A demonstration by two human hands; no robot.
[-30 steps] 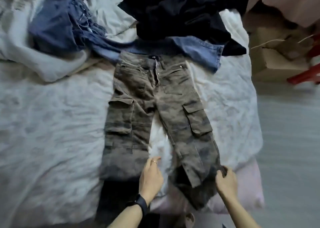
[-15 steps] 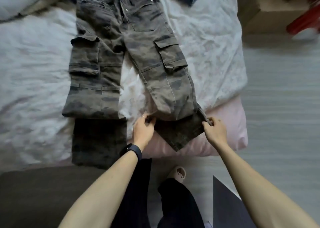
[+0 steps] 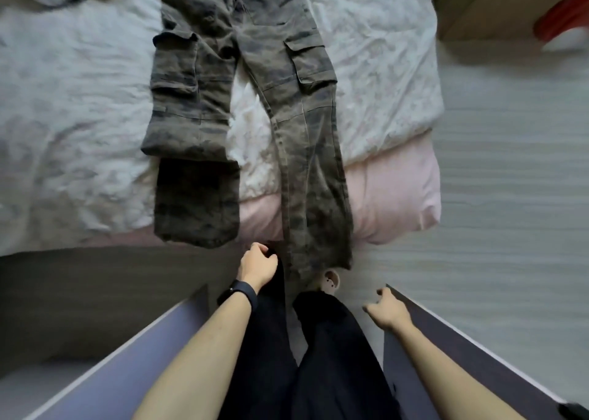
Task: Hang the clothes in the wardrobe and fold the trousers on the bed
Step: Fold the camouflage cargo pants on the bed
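Camouflage cargo trousers (image 3: 287, 78) lie flat on the white quilt (image 3: 79, 101), waist at the far end. Their left leg is folded, and a darker lower part (image 3: 197, 203) shows below the fold. The right leg (image 3: 315, 203) is stretched straight and hangs over the foot of the bed. My left hand (image 3: 256, 263) is curled at the left corner of that leg's hem and seems to pinch it. My right hand (image 3: 387, 311) hovers off to the right, loosely curled, apart from the cloth and holding nothing.
A pink mattress edge (image 3: 395, 196) shows under the quilt. A cardboard box (image 3: 462, 5) and a red object (image 3: 561, 21) stand on the grey floor at top right. My slippered foot (image 3: 330, 281) is below the hem. A dark bed board (image 3: 95, 292) runs along the left.
The right trouser leg, folded back before, has been pulled out straight over the bed's edge. My right hand has let go and drawn back to the right. The view has tilted further down.
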